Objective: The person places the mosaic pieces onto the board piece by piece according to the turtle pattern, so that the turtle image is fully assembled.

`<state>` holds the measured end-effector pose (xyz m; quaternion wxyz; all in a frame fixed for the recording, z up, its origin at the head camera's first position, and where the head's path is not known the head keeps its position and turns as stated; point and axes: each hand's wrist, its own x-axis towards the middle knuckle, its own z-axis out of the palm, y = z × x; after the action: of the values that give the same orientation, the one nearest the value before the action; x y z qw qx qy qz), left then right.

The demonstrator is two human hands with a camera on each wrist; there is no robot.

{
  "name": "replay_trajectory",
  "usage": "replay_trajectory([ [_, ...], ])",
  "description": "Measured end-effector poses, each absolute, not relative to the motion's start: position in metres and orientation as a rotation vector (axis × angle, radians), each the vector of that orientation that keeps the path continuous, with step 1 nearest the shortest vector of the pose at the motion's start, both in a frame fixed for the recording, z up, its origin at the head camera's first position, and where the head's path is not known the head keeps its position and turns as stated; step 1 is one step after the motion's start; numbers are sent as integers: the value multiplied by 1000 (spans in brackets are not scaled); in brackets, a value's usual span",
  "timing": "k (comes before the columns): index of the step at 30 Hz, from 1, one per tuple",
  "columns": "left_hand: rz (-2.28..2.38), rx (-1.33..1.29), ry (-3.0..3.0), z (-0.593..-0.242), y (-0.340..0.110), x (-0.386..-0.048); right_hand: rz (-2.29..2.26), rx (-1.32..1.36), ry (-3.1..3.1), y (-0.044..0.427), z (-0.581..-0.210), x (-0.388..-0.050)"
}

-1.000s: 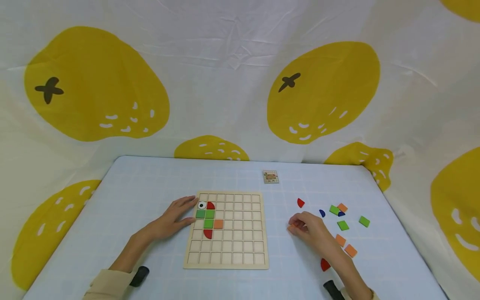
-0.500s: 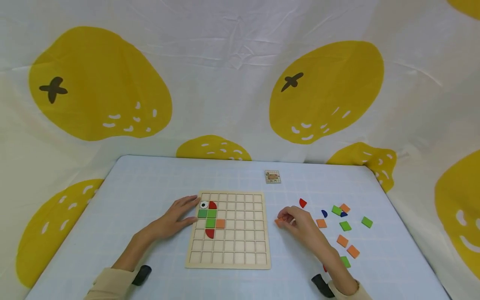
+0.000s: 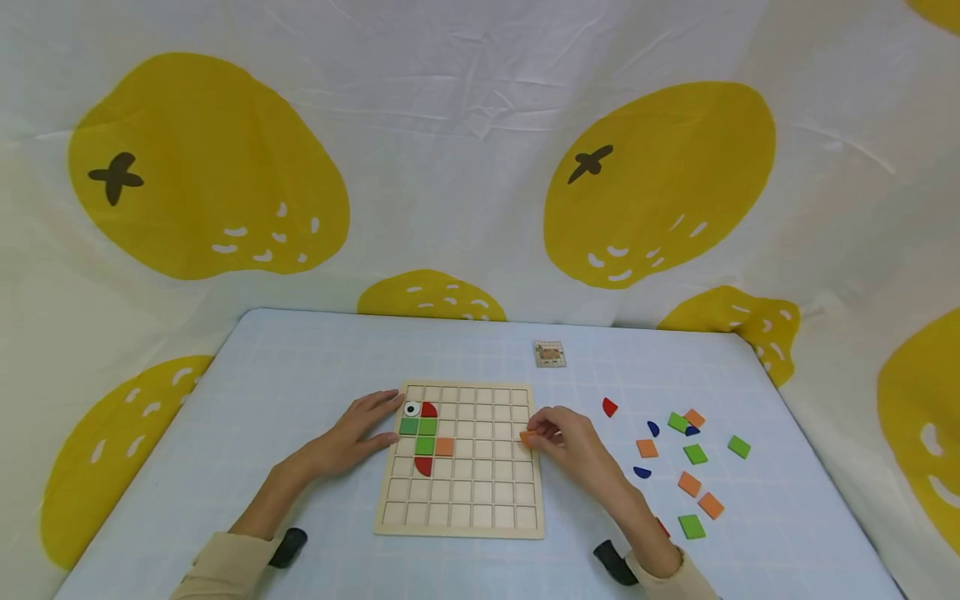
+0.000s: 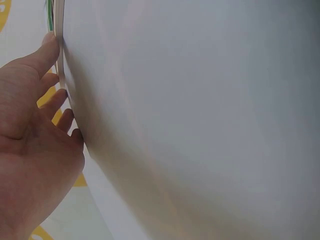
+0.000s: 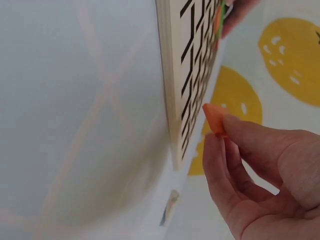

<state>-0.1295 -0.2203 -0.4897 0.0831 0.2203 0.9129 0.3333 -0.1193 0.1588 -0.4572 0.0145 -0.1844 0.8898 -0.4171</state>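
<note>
A wooden grid board (image 3: 465,517) lies flat on the table. In its upper left cells sit a white eye tile (image 3: 412,409), green square tiles (image 3: 427,427), red quarter-round tiles (image 3: 423,467) and an orange square tile (image 3: 444,447). My left hand (image 3: 356,437) rests on the table with fingers extended, fingertips touching the board's left edge. Between thumb and fingers my right hand (image 3: 573,446) pinches another orange square tile (image 5: 215,119), held above the board's right edge. In the right wrist view, that tile is clear of the board's surface.
Right of the board lie loose tiles: several orange squares (image 3: 711,505), green squares (image 3: 738,447), blue half-rounds (image 3: 642,472) and a red quarter-round (image 3: 610,407). A small picture card (image 3: 550,354) lies behind the board. A lemon-print cloth (image 3: 480,167) hangs at the table's back edge.
My right hand has carried the orange tile leftward from the loose tiles to the board's right edge, uncovering tiles behind it. My left hand has stayed at the board's left edge.
</note>
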Motion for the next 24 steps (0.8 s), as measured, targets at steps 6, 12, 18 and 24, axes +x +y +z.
replay_trajectory([
  [6, 991, 656, 2733, -490, -219, -130, -1338, -586, 2738, 143, -456, -120],
  [12, 980, 653, 2730, -490, -220, -130, -1380, -631, 2709, 128, -456, -120],
  [18, 978, 642, 2725, -489, -221, -130, -1379, -691, 2672, 110, -457, -120],
  [24, 981, 631, 2720, -489, -220, -130, -1362, -786, 2653, 92, -458, -119],
])
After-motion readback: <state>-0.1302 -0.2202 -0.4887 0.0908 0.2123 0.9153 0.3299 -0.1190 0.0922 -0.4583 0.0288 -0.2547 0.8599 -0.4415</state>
